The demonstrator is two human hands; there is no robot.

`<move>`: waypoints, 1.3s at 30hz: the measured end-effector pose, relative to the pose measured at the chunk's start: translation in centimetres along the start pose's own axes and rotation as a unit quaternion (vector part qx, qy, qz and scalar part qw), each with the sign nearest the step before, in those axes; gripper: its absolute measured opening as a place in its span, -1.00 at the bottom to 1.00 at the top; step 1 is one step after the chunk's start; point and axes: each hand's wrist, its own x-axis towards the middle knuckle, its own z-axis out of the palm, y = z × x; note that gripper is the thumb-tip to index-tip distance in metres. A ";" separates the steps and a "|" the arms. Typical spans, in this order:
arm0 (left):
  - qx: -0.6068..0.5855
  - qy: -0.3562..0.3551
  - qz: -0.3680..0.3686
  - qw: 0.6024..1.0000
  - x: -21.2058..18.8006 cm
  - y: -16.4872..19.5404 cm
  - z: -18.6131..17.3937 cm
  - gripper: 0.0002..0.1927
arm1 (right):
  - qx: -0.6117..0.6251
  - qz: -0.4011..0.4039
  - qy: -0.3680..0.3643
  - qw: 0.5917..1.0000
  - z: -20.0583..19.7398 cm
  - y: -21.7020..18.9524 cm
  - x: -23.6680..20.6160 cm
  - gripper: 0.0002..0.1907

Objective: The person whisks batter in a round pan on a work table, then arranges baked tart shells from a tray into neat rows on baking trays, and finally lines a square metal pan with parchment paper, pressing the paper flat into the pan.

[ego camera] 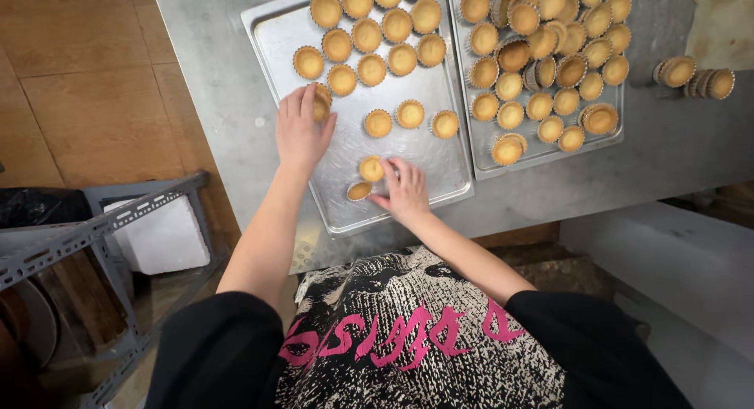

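A metal baking tray (440,191) lies on a steel table and carries several small tart shells (378,123) in loose rows. My left hand (301,129) rests flat near the tray's left side, its fingers over one shell (321,104). My right hand (405,191) is at the tray's near end, fingertips touching a tart shell (371,169); another shell (360,191) lies tilted just left of the thumb. Neither hand lifts anything.
A second tray (488,167) to the right is piled with several tart shells (542,71). Stacks of shells (677,71) lie on the table at far right. A grey metal rack (94,236) stands at the left over a wooden floor.
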 end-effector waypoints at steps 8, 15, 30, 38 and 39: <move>0.032 0.002 0.027 0.999 1.4 0.9 1.6 -0.32 | -0.010 -0.102 -0.029 0.994 -2.0 0.3 3.7 -0.02; 0.043 -0.042 0.047 0.997 -1.0 0.6 0.1 -0.40 | -0.027 -0.166 -0.058 0.984 -2.5 2.3 5.0 -0.14; -0.076 -0.096 0.062 0.991 1.8 7.7 1.3 -0.50 | 0.189 0.067 0.062 0.978 -10.6 6.7 0.0 -0.35; -0.100 -0.168 0.268 0.943 6.3 24.7 13.2 -0.43 | 0.064 0.096 0.042 0.992 -17.4 23.0 1.6 -0.32; -0.074 -0.170 0.273 0.944 6.7 25.5 14.3 -0.42 | 0.026 0.067 0.028 0.997 -17.7 24.5 1.8 -0.30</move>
